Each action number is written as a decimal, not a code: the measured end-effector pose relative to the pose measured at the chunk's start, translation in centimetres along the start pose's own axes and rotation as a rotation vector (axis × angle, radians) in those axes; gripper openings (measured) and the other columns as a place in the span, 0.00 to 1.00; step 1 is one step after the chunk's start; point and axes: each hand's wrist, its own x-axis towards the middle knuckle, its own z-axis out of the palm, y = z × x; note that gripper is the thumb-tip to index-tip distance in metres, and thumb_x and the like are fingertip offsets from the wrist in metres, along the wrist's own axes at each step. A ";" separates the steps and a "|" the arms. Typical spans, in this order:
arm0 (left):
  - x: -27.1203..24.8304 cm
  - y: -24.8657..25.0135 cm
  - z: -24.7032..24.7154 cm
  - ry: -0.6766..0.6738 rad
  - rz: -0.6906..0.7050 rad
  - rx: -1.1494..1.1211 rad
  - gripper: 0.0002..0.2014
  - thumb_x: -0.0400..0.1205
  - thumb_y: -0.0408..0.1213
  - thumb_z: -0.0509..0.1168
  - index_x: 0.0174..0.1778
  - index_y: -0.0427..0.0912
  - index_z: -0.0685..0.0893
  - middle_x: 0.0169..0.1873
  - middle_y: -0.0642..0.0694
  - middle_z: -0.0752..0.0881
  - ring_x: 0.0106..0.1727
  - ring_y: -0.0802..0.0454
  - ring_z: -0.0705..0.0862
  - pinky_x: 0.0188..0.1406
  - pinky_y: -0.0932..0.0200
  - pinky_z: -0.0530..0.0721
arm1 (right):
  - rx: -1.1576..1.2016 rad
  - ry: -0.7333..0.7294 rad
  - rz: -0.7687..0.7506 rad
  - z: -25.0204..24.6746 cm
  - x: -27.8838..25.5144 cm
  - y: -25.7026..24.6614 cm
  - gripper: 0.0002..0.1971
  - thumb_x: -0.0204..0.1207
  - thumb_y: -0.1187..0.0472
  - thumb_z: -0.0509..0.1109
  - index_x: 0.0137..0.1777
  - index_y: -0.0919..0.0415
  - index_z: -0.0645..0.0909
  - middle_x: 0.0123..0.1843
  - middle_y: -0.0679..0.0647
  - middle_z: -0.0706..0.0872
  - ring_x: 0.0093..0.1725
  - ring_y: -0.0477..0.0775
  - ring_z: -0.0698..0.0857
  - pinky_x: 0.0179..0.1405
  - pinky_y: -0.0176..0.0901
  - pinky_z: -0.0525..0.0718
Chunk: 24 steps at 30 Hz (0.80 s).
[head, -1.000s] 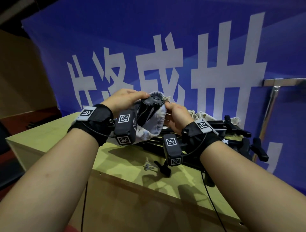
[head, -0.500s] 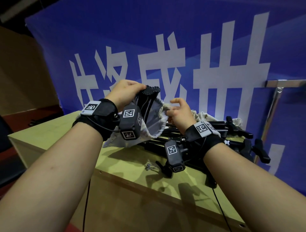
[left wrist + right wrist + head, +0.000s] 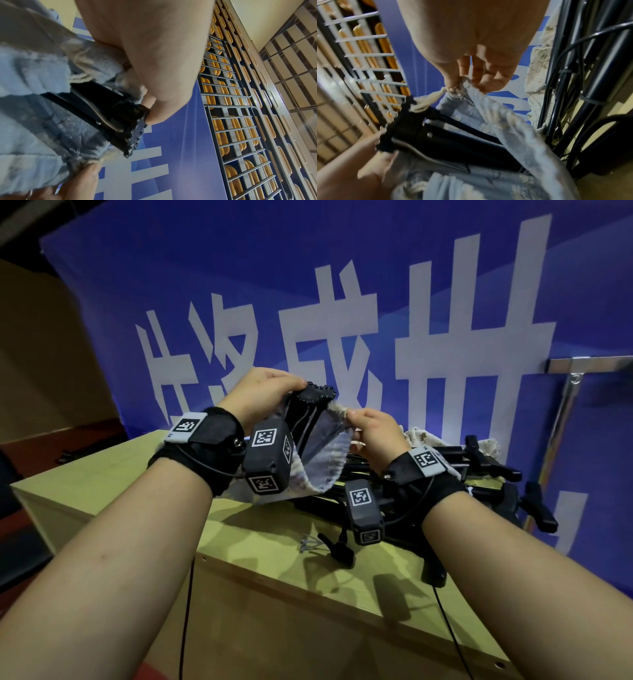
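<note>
A pale blue-grey cloth drawstring bag (image 3: pixel 322 463) (image 3: pixel 42 121) (image 3: pixel 505 128) is held up above the wooden table (image 3: pixel 144 474). A black folded object (image 3: pixel 317 397) (image 3: pixel 123 119) (image 3: pixel 419 135) with a toothed round head sticks out of the bag's mouth. My left hand (image 3: pixel 263 395) (image 3: pixel 152 116) grips that head between thumb and fingers, with bag cloth bunched under the palm. My right hand (image 3: pixel 356 419) (image 3: pixel 464 85) pinches the bag's rim and holds the mouth apart. The lower part of the object is hidden inside the bag.
A pile of black folded stands (image 3: pixel 479 474) (image 3: pixel 582 81) with cables lies on the table behind my right wrist, and another pale cloth bag (image 3: pixel 418 436) lies on it. A small metal clip (image 3: pixel 308 544) lies near the front edge. A blue banner (image 3: pixel 376 302) and a metal rail (image 3: pixel 568 392) stand behind.
The black head, covered by the bag's mouth a second ago, now stands clear of it. My right hand let go of the top and took the rim. Both hands rose slightly.
</note>
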 end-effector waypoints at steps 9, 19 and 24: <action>0.1 0.0 0.5 -0.030 -0.010 0.018 0.09 0.83 0.39 0.64 0.38 0.50 0.86 0.44 0.43 0.83 0.39 0.53 0.77 0.29 0.68 0.71 | 0.212 0.101 0.088 -0.9 -0.1 -0.8 0.11 0.80 0.67 0.62 0.37 0.60 0.81 0.34 0.53 0.80 0.30 0.46 0.75 0.29 0.37 0.70; 0.5 -0.2 0.6 -0.042 -0.001 0.017 0.08 0.83 0.38 0.64 0.41 0.48 0.87 0.41 0.47 0.85 0.37 0.57 0.79 0.27 0.75 0.74 | 0.482 -0.087 0.143 -1.2 -1.3 -2.7 0.11 0.79 0.72 0.58 0.53 0.63 0.80 0.32 0.53 0.79 0.26 0.47 0.72 0.23 0.33 0.76; 0.6 -0.2 0.9 -0.074 0.001 0.008 0.06 0.82 0.38 0.66 0.47 0.45 0.88 0.45 0.43 0.87 0.41 0.54 0.82 0.34 0.69 0.78 | 0.242 -0.230 0.078 -0.3 -2.0 -4.3 0.05 0.78 0.56 0.70 0.50 0.56 0.83 0.33 0.49 0.76 0.30 0.47 0.75 0.32 0.37 0.80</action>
